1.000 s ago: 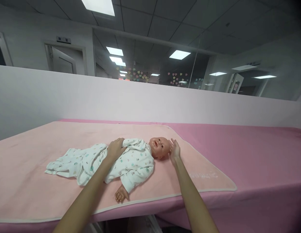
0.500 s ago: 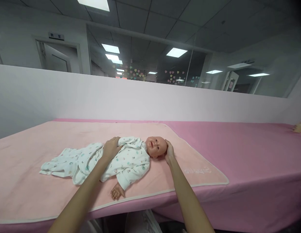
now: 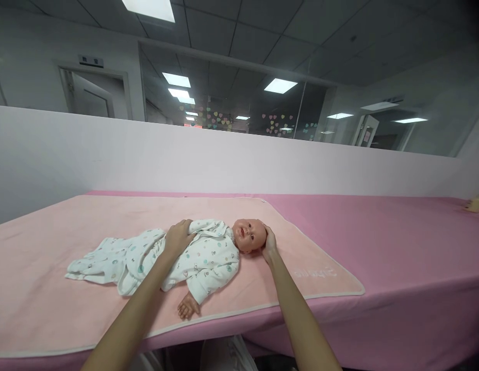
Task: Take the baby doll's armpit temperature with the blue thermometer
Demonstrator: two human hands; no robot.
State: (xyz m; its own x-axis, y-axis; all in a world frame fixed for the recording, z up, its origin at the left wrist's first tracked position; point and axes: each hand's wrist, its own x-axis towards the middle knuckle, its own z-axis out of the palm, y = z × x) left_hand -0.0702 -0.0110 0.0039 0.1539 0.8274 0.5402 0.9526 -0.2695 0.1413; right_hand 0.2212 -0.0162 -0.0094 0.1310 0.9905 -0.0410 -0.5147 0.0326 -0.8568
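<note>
A baby doll in a white printed romper lies on its back on a light pink blanket, head to the right. My left hand rests palm down on the doll's belly, fingers curved over the cloth. My right hand cups the top of the doll's head, fingers wrapped against it. The doll's bare hand lies near the blanket's front edge.
The blanket covers the left part of a long table with a darker pink cover. A low white partition wall runs behind the table. A small pale object sits at the table's far right edge.
My right hand moved left from beside the doll's head and closed against its crown. My left hand stayed on the doll's belly.
</note>
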